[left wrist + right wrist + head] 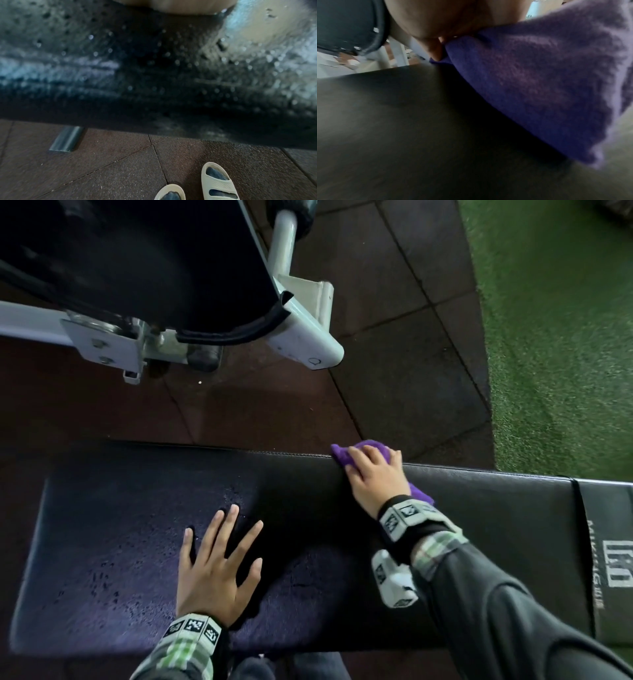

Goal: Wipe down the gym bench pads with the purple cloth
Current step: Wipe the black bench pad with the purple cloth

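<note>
Purple cloth (371, 453) under right hand (375, 474)

The cloth (371, 451) is purple, the bench pad (137, 542) black, the sleeve cuffs (185, 648) green-and-white plaid, the sandals (217, 181) cream, the turf (561, 337) green.

Person leans over black bench pad (137, 542). Left hand (215, 570) flat, fingers spread, near bench's near edge, on damp, droplet-speckled patch. Right hand (373, 474) presses bunched purple cloth (370, 448) at bench's far edge, fingers curled over it. Cloth tail (421, 493) shows beside right wrist. Second pad section (606, 546) with white lettering at bench's right end. White machine frame (301, 333) beyond far edge; green turf (565, 337) right.
</note>
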`<act>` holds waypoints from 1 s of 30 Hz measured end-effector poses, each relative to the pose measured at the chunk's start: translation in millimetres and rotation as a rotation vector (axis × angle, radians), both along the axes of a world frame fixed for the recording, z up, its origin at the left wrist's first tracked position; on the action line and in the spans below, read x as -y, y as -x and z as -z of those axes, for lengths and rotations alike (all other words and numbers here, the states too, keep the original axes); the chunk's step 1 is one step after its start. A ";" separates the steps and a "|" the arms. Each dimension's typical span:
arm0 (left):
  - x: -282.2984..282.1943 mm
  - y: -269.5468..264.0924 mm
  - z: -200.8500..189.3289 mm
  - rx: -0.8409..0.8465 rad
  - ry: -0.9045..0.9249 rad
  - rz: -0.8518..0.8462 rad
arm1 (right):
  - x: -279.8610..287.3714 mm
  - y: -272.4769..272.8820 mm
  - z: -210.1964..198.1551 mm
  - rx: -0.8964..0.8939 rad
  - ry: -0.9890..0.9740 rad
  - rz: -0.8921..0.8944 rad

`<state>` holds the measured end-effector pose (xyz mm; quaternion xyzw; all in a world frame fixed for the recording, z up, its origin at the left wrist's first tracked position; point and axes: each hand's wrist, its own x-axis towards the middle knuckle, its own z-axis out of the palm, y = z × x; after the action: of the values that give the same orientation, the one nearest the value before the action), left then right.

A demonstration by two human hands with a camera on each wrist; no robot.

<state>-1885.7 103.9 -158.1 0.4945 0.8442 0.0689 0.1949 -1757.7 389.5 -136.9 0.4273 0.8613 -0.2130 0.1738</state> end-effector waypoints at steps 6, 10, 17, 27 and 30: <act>-1.1 -0.4 1.6 -0.026 -0.017 -0.005 | 48.9 -22.8 1.4 -0.231 -0.093 -0.004; -0.5 -0.1 1.0 -0.036 -0.012 -0.006 | 80.0 -61.7 4.3 -0.289 -0.136 -0.078; 1.4 2.0 1.1 -0.042 -0.108 0.021 | 135.6 -100.2 5.6 -0.400 -0.131 -0.019; 88.8 48.2 1.0 -0.106 -0.081 0.012 | 191.5 -121.7 9.4 -0.334 -0.234 -0.066; 107.6 54.3 2.1 -0.129 -0.080 0.050 | 195.2 -126.9 13.0 -0.234 -0.254 -0.056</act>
<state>-1940.0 -3.7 -160.2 0.5264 0.8389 0.0657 0.1215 -1630.8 194.3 -149.9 0.3941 0.9071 -0.1458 0.0228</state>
